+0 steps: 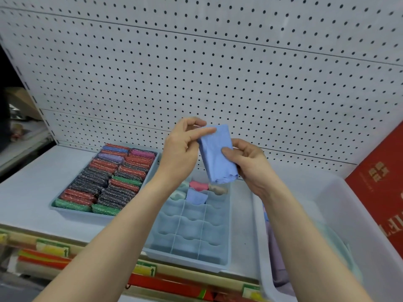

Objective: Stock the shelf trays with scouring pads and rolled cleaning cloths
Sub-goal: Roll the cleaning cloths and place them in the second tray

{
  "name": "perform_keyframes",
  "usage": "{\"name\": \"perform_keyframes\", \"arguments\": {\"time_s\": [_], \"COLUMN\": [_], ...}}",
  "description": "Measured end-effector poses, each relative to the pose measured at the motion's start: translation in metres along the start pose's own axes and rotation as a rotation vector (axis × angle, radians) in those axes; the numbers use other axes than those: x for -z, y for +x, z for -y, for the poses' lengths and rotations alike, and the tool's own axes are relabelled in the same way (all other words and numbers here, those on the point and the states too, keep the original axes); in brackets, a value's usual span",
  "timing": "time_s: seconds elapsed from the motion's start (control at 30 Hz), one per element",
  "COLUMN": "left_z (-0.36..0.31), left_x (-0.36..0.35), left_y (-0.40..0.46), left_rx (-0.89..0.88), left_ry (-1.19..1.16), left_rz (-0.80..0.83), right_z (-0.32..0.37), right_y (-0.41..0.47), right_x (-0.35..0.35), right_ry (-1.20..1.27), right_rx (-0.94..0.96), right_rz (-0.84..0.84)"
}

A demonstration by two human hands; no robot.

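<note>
From the head camera: both hands are up over the divided tray (226, 214), working a blue cloth (217, 155) into a roll. The left hand (181, 149) pinches its top edge, fingers (205, 133) curled onto it; the right hand (250, 164) wraps its lower side, thumb pressed on the front. So this looks like the rolling step. In the tray only the back cells are filled, with pink, blue, pale rolls. The scouring pads tray (72, 211) on the left sits packed full. Next, I'd say: tighten that roll, then lower it upright into an open cell beside the blue one. More cloths wait in the clear bin (327, 192) at the right.
</note>
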State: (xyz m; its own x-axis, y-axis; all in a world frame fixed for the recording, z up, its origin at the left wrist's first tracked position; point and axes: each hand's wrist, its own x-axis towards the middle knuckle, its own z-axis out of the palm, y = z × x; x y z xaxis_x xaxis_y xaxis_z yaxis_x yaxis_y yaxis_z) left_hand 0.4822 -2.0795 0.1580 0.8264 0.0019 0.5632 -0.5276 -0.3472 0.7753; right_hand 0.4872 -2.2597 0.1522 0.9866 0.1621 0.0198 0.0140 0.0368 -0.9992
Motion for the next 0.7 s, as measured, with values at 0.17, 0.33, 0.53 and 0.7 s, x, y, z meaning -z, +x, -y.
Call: {"name": "perform_keyframes", "arguments": {"time_s": [0.17, 0.33, 0.53, 0.7], "left_z": [-0.001, -0.002, 0.001, 0.004], "left_x": [-0.004, -0.002, 0.008, 0.009], "left_y": [-0.005, -0.014, -0.017, -0.025], "left_rx": [0.593, 0.725, 0.777, 0.693], "left_ry": [-0.497, -0.647, -0.710, -0.658], "left_rz": [0.121, 0.086, 0.051, 0.088], "right_z": [0.002, 0.003, -0.001, -0.003], "right_y": [0.001, -0.003, -0.014, -0.014], "right_x": [-0.006, -0.005, 0.004, -0.007], "right_ry": [0.041, 0.030, -0.141, -0.158], "right_rx": [0.034, 0.060, 0.184, 0.161], "right_rz": [-0.047, 0.006, 0.290, 0.099]}}
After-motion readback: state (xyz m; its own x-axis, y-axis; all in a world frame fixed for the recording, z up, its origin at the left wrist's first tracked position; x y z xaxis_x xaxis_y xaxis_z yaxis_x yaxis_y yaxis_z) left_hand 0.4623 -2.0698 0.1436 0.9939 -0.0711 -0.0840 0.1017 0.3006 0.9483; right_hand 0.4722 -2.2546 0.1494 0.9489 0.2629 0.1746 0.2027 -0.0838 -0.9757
